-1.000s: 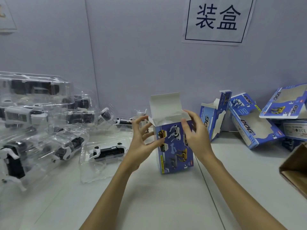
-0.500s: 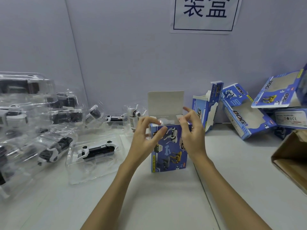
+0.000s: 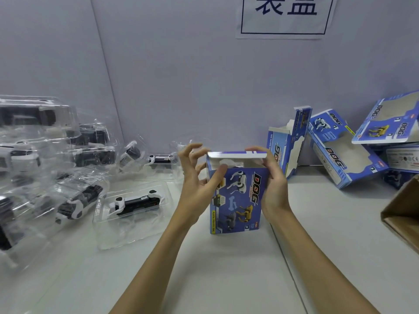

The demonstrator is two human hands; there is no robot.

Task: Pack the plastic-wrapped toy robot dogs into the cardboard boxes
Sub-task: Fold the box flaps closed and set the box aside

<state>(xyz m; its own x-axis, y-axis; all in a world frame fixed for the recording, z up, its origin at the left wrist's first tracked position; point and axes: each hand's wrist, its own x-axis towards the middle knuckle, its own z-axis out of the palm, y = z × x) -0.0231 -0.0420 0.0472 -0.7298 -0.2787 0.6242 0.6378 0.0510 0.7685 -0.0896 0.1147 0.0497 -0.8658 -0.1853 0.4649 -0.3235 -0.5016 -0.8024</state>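
While the top flap (image 3: 237, 154) hangs nearly level over the mouth of the upright blue box (image 3: 235, 200), its tuck edge is not yet inside, and a white side tab shows in the gap beneath. My judgement is that the flap could crease or catch on that tab, or on whatever clear wrap sits high in the opening, if it is pressed down before the tab is folded flat. The box stands on the white table (image 3: 226, 279) on a narrow base, so a hard push from one side could tip it.

Gripping the box's right upper side, the right hand (image 3: 272, 186) has its fingers curled over the flap's right end. With fingers spread and bent, the left hand (image 3: 197, 180) lays its thumb against the front panel near the top edge; the other fingers hover apart from the box.

Wrapped toy dogs wait to the left; the nearest blister pack (image 3: 133, 205) lies flat, well apart from the box. Empty boxes (image 3: 335, 155) lean at the right.

Printed on the box front is "DOG", with "FUNNY MOVING DOG" along its left edge. A wall sign (image 3: 285, 14) shows Chinese characters, cut off at the top.
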